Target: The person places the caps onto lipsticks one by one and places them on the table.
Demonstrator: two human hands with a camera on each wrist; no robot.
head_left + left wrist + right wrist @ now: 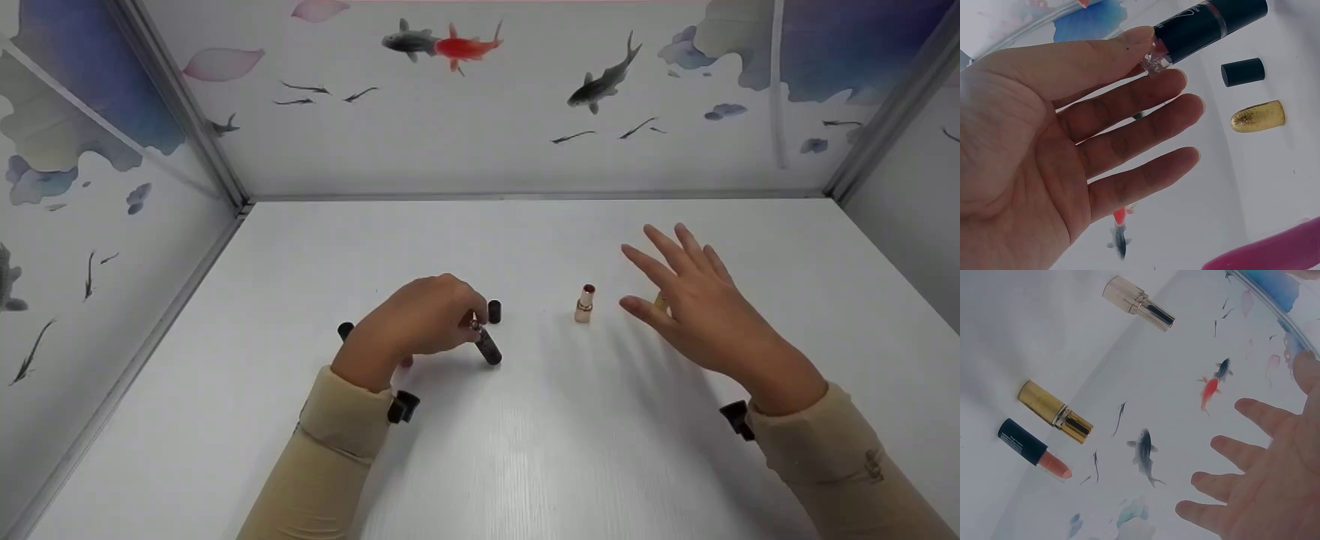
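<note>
My left hand [427,313] pinches a black lipstick [488,348] by its clear end, between thumb and index finger, and the tube slants. In the left wrist view the other fingers stretch out below the black lipstick [1202,28]. A small black cap [494,311] stands just behind it. With fingers spread, my right hand [697,315] hovers over the table and holds nothing. Left of it stands an uncapped rose-gold lipstick [585,304]. A gold lipstick [1041,402] and a black lipstick with a coral tip [1053,464] appear in the right wrist view.
A gold cap [1258,116] is beside the black cap in the left wrist view. A magenta object [1269,247], cut off by the frame, is at the lower right. Another black piece [345,330] is partly hidden by my left wrist. Printed panels [495,150] wall the table.
</note>
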